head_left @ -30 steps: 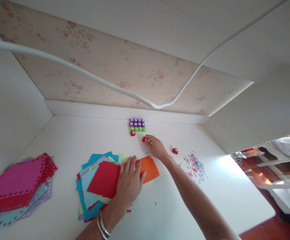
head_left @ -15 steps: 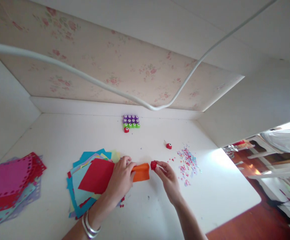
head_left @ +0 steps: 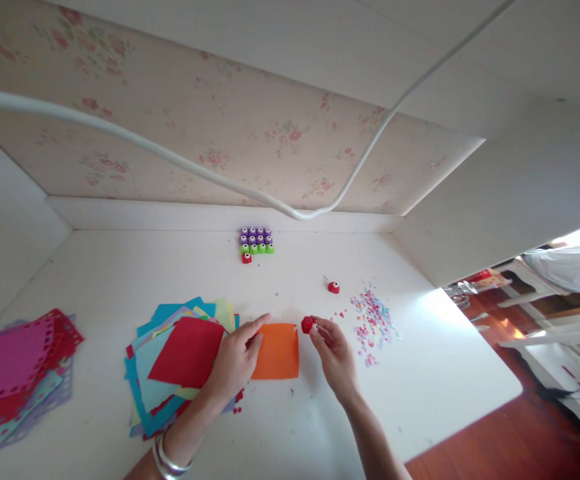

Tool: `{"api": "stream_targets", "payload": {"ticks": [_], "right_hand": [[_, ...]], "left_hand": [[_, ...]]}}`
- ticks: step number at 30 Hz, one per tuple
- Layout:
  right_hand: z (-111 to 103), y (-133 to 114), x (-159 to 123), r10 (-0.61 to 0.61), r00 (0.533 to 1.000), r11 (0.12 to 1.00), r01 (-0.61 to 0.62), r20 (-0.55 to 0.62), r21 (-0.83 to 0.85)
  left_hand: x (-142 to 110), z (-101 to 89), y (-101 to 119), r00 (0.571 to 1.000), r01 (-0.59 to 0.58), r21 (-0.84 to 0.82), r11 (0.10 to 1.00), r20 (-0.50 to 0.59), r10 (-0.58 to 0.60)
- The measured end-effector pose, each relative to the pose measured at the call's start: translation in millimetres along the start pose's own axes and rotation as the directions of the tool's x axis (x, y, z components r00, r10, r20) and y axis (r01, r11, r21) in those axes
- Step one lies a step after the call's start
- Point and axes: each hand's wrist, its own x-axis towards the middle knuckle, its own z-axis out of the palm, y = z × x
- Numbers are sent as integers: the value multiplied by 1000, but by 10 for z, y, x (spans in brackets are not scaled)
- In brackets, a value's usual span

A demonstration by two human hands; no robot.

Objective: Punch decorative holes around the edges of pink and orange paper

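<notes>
Left hand (head_left: 233,360) lies over the left edge of the orange paper sheet (head_left: 277,353), thumb and forefinger a little apart; we read this as steadying, but cannot tell whether the fingers pinch the sheet or press it. Right hand (head_left: 337,357) has a narrow fingertip grip on a red craft punch (head_left: 307,325), just beside the sheet's upper right corner and apart from it; gripping from the right, we judge, leaves the punch's paper-facing side accessible. Another red craft punch (head_left: 334,287) sits beyond that hand, near the scattered confetti (head_left: 373,317). Purple punches (head_left: 253,239), green punches (head_left: 263,249) and one red punch (head_left: 247,258) stand in close rows near the back ledge (head_left: 170,217), probably grouped by colour for easy picking. Edges: the stacked coloured paper (head_left: 185,353) crowds the left wrist, and its loose corners could snag. Punched sheets (head_left: 15,353) lie farther left. We see more room rightward across the white desktop (head_left: 420,387), though a low sweep there might scatter confetti; the right forearm crosses the near side unobstructed.
</notes>
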Motion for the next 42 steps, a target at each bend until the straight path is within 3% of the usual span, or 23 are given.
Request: {"api": "stream_targets", "payload": {"ticks": [3, 9, 27, 42], "right_hand": [[9, 35, 0, 3, 1000, 999, -4, -14, -53], [14, 83, -6, -17, 1000, 992, 16, -2, -129], [25, 87, -17, 9, 1000, 984, -11, -14, -177], [-11, 176, 1, 37, 999, 948, -43, -25, -314]], "left_hand": [[-8, 6, -38, 998, -65, 24, 998, -12, 65], [-17, 3, -53, 999, -17, 52, 998, -32, 19], [-43, 23, -66, 998, -47, 56, 997, -45, 50], [-67, 47, -98, 988, -143, 106, 984, -50, 149]]}}
